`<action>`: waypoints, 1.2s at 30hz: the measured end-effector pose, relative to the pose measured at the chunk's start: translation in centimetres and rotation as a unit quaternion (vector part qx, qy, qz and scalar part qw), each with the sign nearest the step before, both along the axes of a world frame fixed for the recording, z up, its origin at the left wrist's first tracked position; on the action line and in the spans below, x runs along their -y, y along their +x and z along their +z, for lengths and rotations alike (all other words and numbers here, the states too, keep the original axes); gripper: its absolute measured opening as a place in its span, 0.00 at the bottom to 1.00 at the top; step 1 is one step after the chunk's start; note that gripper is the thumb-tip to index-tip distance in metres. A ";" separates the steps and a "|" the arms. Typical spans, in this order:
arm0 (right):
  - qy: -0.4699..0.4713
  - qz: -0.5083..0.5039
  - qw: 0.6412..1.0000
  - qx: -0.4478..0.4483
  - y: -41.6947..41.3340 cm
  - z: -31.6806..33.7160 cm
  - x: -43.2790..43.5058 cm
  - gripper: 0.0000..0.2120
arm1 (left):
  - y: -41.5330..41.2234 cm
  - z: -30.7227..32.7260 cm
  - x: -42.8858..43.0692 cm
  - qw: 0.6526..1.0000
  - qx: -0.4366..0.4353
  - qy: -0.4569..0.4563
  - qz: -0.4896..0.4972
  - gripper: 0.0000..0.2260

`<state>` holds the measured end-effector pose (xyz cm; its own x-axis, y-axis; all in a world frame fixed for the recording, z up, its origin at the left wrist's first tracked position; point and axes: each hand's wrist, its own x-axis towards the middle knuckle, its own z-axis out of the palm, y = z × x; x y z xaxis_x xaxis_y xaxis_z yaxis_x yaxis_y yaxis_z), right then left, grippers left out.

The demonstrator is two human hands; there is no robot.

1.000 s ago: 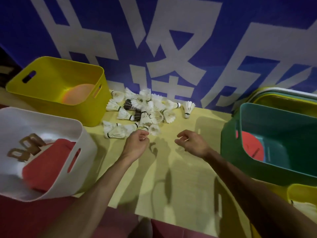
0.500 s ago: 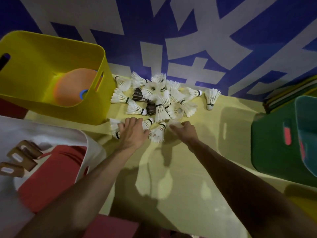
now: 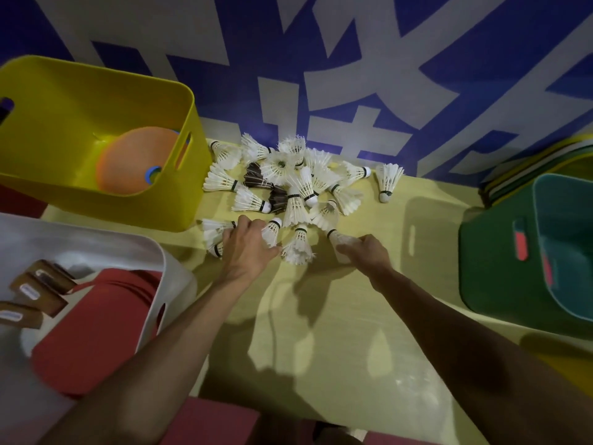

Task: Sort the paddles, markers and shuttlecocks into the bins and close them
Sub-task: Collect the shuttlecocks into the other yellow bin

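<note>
A pile of shuttlecocks [image 3: 290, 184] lies just beyond both hands. One shuttlecock [image 3: 337, 239], cork pointing away, is pinched by the right hand [image 3: 367, 253]; whether anything is gripped by the left hand [image 3: 247, 248] cannot be told.

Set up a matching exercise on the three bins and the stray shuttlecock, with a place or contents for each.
Column one: 1 yellow bin; 2 white bin; 3 green bin; 4 lone shuttlecock.
Column two: A holds red paddles; B stands far right; C holds orange markers; D just right of the pile.
Pairs: 1-C, 2-A, 3-B, 4-D.
</note>
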<state>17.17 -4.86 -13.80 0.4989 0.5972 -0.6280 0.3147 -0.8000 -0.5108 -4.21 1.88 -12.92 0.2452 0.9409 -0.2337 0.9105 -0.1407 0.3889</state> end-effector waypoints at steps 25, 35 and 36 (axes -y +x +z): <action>0.257 0.086 0.962 -0.033 18.4 17.4 25.0 0.14 | 18.1 15.8 24.8 0.879 0.451 -0.154 0.026 0.13; 0.212 0.000 0.977 -0.005 29.3 16.7 39.0 0.15 | 29.9 15.5 35.6 0.890 0.373 -0.196 -0.176 0.13; 0.194 0.003 0.981 0.002 29.8 16.4 39.8 0.16 | 30.7 15.1 36.2 0.896 0.355 -0.187 -0.190 0.14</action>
